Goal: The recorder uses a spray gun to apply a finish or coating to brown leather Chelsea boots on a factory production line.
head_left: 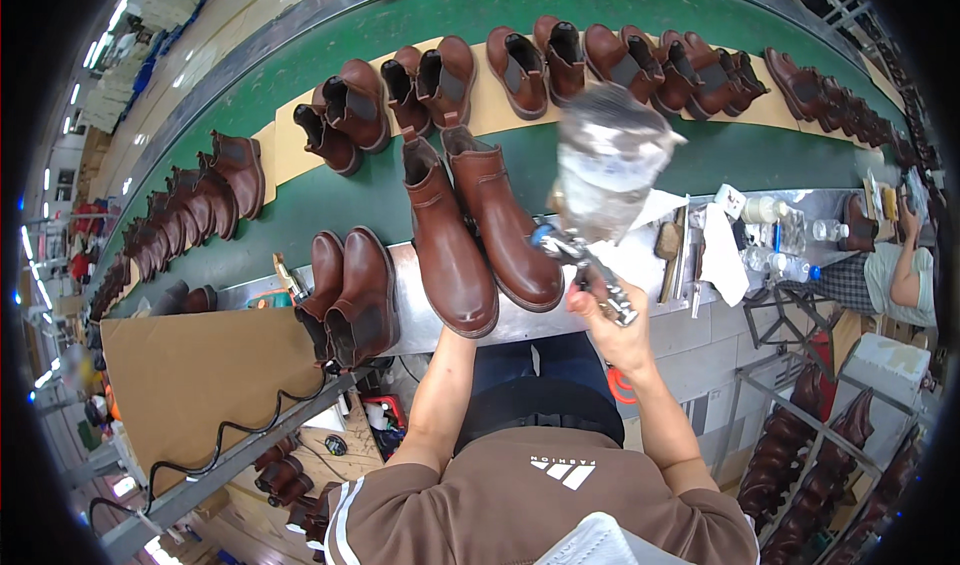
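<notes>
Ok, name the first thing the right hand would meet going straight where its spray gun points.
Probably the nearer boot of the central brown pair: the spray gun in the right hand faces its side, though depth is unclear.

green surface (740, 157): cardboard strip (288, 155) under brown boots (370, 100); metal ledge (530, 324): bottles (792, 269).

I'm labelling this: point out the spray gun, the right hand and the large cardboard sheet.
Spray gun (598, 277), head view: metal body.
Right hand (622, 337), head view: its middle.
Cardboard sheet (205, 380), head view: flat face.
</notes>
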Demonstrator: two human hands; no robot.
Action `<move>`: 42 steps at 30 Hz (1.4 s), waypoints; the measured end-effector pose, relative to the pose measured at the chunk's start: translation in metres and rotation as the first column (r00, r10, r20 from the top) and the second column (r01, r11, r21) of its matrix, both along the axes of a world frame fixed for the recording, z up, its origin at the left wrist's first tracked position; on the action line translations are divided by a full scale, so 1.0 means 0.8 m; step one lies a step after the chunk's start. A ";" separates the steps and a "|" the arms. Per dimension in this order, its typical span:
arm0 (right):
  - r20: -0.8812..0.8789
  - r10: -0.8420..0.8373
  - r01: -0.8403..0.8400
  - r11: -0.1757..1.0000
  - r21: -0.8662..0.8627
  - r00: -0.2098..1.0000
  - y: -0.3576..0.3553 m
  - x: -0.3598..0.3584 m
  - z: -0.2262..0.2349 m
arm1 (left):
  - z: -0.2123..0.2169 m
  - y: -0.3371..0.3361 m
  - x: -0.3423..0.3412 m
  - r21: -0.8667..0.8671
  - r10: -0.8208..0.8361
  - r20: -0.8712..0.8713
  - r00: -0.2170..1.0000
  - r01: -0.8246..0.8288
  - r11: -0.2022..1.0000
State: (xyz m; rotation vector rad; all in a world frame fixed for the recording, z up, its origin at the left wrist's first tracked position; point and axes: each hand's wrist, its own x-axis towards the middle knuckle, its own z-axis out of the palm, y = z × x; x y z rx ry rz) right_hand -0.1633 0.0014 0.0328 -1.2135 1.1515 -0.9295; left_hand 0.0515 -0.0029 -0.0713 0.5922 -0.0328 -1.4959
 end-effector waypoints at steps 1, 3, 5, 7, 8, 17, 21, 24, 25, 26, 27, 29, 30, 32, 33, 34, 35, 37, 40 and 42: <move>0.016 0.030 -0.029 0.999 -0.020 0.999 -0.004 0.009 0.012 | 0.001 -0.001 0.000 -0.001 -0.004 0.003 1.000 0.004 1.000; 0.000 0.044 -0.044 0.998 -0.052 0.999 -0.013 0.019 0.028 | 0.003 -0.003 0.001 -0.003 -0.015 0.002 1.000 0.015 1.000; -0.088 -0.026 0.023 0.999 -0.029 0.996 -0.019 0.024 0.033 | 0.005 0.000 0.003 -0.005 -0.017 -0.002 1.000 0.017 1.000; -0.096 -0.067 0.066 0.998 -0.014 0.993 -0.020 0.024 0.034 | 0.007 0.002 0.004 -0.001 -0.018 -0.008 1.000 0.018 1.000; -0.187 -0.146 0.154 0.988 0.031 0.971 -0.018 0.023 0.034 | 0.008 0.004 0.005 -0.001 -0.016 -0.012 1.000 0.016 1.000; -0.199 0.144 -0.149 0.989 -0.011 0.969 -0.015 -0.007 0.065 | 0.013 0.005 0.001 0.002 -0.049 -0.011 0.999 0.049 0.999; -0.300 0.137 -0.117 0.990 0.083 0.944 -0.017 -0.016 0.061 | 0.013 0.001 -0.001 0.001 -0.057 -0.019 0.998 0.057 0.998; -0.356 0.077 -0.062 0.997 0.054 0.931 -0.015 -0.017 0.051 | 0.015 0.002 -0.001 0.000 -0.054 -0.023 0.998 0.054 0.999; -0.361 0.063 -0.052 0.998 0.038 0.930 -0.014 -0.018 0.049 | 0.016 0.001 0.002 -0.001 -0.052 -0.026 0.998 0.052 0.999; -0.362 0.068 -0.058 0.998 0.036 0.930 -0.011 -0.017 0.049 | 0.016 0.003 0.002 -0.004 -0.049 -0.027 0.998 0.049 0.999; -0.281 -0.007 0.003 1.000 -0.015 0.960 -0.009 -0.016 0.050 | 0.017 0.000 0.005 -0.008 -0.043 -0.028 0.999 0.043 0.999; -0.242 -0.081 0.060 0.994 -0.092 0.967 -0.003 -0.013 0.057 | 0.017 -0.001 0.008 -0.008 -0.033 -0.037 0.999 0.033 0.999; -0.234 -0.058 0.034 0.994 -0.106 0.970 0.000 -0.010 0.062 | 0.017 -0.003 0.010 -0.012 -0.026 -0.040 0.999 0.026 1.000; -0.331 -0.014 -0.025 0.993 -0.113 0.943 0.007 -0.004 0.074 | 0.017 -0.009 0.015 -0.022 -0.018 -0.041 0.999 0.017 1.000; -0.274 0.035 -0.059 0.995 -0.079 0.961 0.010 0.002 0.078 | 0.016 -0.012 0.016 -0.024 -0.017 -0.044 0.999 0.016 1.000; -0.253 0.093 -0.118 0.989 -0.086 0.963 0.011 0.008 0.080 | 0.015 -0.014 0.016 -0.030 -0.018 -0.045 0.999 0.017 0.999; -0.261 0.122 -0.154 0.982 -0.106 0.957 0.013 0.014 0.082 | 0.014 -0.017 0.019 -0.036 -0.018 -0.046 0.999 0.016 0.999; -0.272 0.153 -0.193 0.973 -0.125 0.950 0.013 0.024 0.079 | 0.013 -0.021 0.020 -0.042 -0.017 -0.050 0.999 0.015 0.999; -0.303 0.124 -0.167 0.979 -0.118 0.945 0.007 0.032 0.071 | 0.011 -0.024 0.020 -0.043 -0.018 -0.052 0.998 0.016 0.999; -0.324 -0.033 -0.016 0.989 -0.145 0.945 0.000 0.031 0.067 | 0.010 -0.028 0.019 -0.044 -0.016 -0.065 0.998 0.013 0.999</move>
